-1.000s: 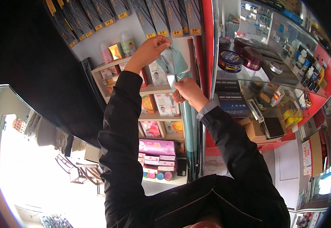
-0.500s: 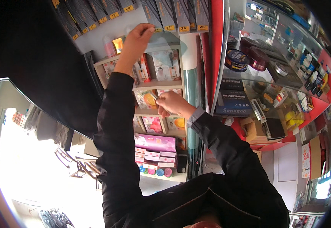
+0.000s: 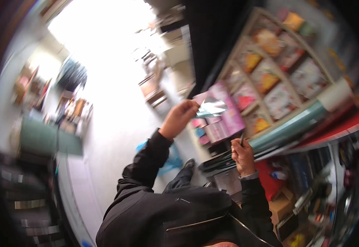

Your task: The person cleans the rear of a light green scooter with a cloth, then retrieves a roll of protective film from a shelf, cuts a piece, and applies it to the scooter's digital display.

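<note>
My left hand (image 3: 179, 119) is closed on the edge of a small piece of clear, shiny film (image 3: 212, 108), which sticks out past the fingertips to the right. Behind the film is a purple-pink display box (image 3: 231, 108) with small cartons. My right hand (image 3: 243, 158) is closed around a thin, dark, short tool (image 3: 242, 137) that points up from the fist; blur hides its exact kind. The two hands are apart, with the right one nearest the end of a long roll of green film (image 3: 294, 122).
A cubby shelf (image 3: 249, 53) of small packages stands at the upper right. Below the roll is a display counter full of goods, with a cardboard box (image 3: 279, 206) near it. A blue bag (image 3: 170, 161) lies on the floor near my shoe (image 3: 189, 164). Bright light floods in at the top.
My view has swung left, bringing in the floor and doorway. My left hand has come down from the hanging packages with the film; my right hand still grips the thin tool.
</note>
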The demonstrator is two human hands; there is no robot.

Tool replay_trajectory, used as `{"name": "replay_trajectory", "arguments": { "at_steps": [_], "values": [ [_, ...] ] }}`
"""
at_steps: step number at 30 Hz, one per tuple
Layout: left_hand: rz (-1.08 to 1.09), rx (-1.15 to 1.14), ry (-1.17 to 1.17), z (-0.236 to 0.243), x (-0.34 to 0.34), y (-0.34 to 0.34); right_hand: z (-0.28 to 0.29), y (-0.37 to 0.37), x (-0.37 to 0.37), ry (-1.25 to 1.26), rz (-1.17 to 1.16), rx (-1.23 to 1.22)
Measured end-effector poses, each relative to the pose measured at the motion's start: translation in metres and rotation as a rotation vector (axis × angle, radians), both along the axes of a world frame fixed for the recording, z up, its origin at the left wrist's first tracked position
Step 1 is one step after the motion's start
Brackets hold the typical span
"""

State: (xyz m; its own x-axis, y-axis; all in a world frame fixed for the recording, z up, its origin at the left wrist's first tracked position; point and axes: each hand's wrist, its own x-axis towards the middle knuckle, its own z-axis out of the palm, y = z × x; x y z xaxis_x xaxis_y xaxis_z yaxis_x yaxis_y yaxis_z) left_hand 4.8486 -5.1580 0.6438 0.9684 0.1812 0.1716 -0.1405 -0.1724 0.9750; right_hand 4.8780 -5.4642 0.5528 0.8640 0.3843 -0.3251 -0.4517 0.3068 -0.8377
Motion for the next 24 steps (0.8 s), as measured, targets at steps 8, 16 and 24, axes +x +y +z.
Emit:
{"name": "replay_trajectory", "arguments": {
  "at_steps": [8, 16, 24],
  "values": [
    [0.439, -0.209, 0.264, -0.066, -0.290, 0.051, -0.012, 0.142, -0.136, -0.185, 0.661, -0.030],
    [0.814, -0.191, 0.110, -0.062, -0.505, 0.175, 0.016, 0.383, -0.283, -0.425, 1.329, -0.027],
    [0.990, -0.035, 0.101, -0.020, -0.684, 0.318, 0.028, 0.564, -0.474, -0.276, 1.444, -0.094]
  ]
}}
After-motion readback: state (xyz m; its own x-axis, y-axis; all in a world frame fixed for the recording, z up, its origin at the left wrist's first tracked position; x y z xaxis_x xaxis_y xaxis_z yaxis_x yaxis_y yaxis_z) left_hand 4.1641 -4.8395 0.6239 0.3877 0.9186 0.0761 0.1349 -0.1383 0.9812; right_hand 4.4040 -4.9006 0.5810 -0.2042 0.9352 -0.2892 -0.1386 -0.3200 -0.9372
